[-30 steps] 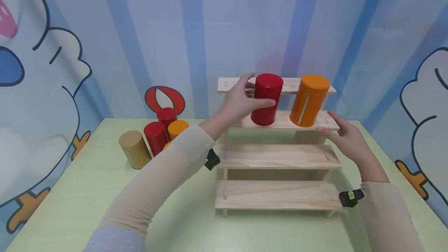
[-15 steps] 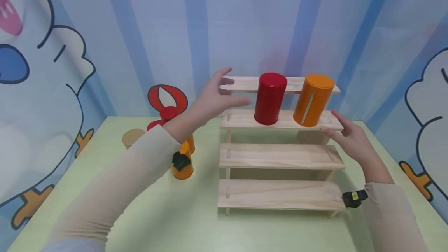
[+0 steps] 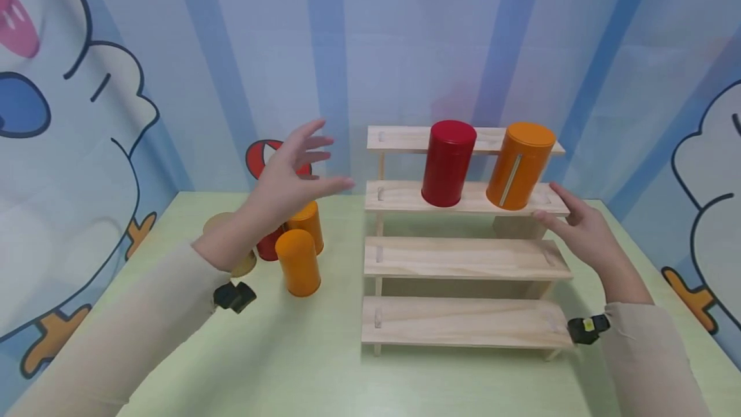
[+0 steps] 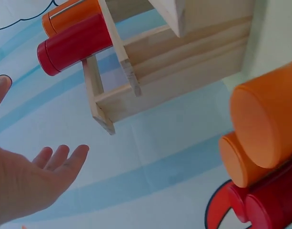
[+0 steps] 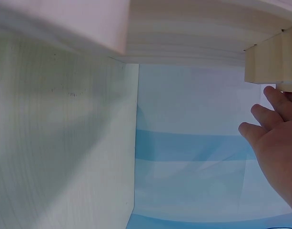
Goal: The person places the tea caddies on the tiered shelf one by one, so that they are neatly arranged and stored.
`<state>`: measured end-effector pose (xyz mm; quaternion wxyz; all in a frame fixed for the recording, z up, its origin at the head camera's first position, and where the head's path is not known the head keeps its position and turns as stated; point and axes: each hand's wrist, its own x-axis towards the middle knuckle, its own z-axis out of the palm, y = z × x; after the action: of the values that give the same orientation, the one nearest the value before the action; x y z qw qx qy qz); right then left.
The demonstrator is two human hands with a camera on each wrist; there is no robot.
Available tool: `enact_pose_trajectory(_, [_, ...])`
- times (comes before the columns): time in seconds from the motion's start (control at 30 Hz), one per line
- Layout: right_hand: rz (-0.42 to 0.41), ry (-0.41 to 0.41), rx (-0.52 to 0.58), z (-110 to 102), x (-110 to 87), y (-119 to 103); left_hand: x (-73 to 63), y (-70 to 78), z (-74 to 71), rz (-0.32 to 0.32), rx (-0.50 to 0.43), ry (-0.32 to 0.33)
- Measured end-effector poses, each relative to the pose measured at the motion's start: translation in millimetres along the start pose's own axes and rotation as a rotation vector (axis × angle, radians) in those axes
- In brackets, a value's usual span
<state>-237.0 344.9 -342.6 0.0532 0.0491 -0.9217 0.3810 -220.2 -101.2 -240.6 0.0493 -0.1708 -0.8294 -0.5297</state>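
Observation:
My left hand [image 3: 283,179] is in the air above the cans on the left, fingers spread and nothing in it. Below it stand two orange cans [image 3: 298,266], a partly covered red can [image 3: 269,246] and a gold can [image 3: 244,266] mostly behind my wrist. On the second-highest step of a tiered wooden shelf [image 3: 463,259], a red can [image 3: 449,163] and an orange can [image 3: 521,166] stand upright, a gap between them. My right hand [image 3: 587,237] holds the right end of that step between thumb and index finger; its other fingers [image 5: 265,117] extend behind the board.
The wooden shelf stands on a pale green table [image 3: 324,365]. A blue striped backdrop [image 3: 393,37] with cartoon figures rises behind it. Lower steps [image 3: 463,320] of the shelf carry no cans.
My left hand has let go of the red can on the shelf and moved left over the other cans. My right hand has stayed at the shelf's end.

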Motion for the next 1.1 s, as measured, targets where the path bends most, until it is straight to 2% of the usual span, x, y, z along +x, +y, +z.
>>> enact_pose_trajectory(0.3, [-0.008,0.002,0.008,-0.1,0.2,1.8,-29.2,-24.8,-13.3,-0.001,0.013,-0.007])
enact_pose_trajectory(0.47, [-0.003,0.001,0.006,0.1,0.2,2.0,-41.9,-44.4,-15.5,-0.02,0.006,-0.009])
enact_pose_trajectory(0.63, [-0.005,0.001,0.007,-0.1,0.5,1.9,-50.2,-69.9,-15.6,-0.042,0.034,0.008])
enact_pose_trajectory(0.83, [-0.006,-0.001,0.003,-0.5,0.5,1.8,-57.2,-97.4,-13.2,-0.097,0.053,0.016])
enact_pose_trajectory(1.1, [-0.006,-0.007,0.005,-0.4,-0.4,0.9,-62.3,-121.7,-10.6,-0.161,0.069,0.02])
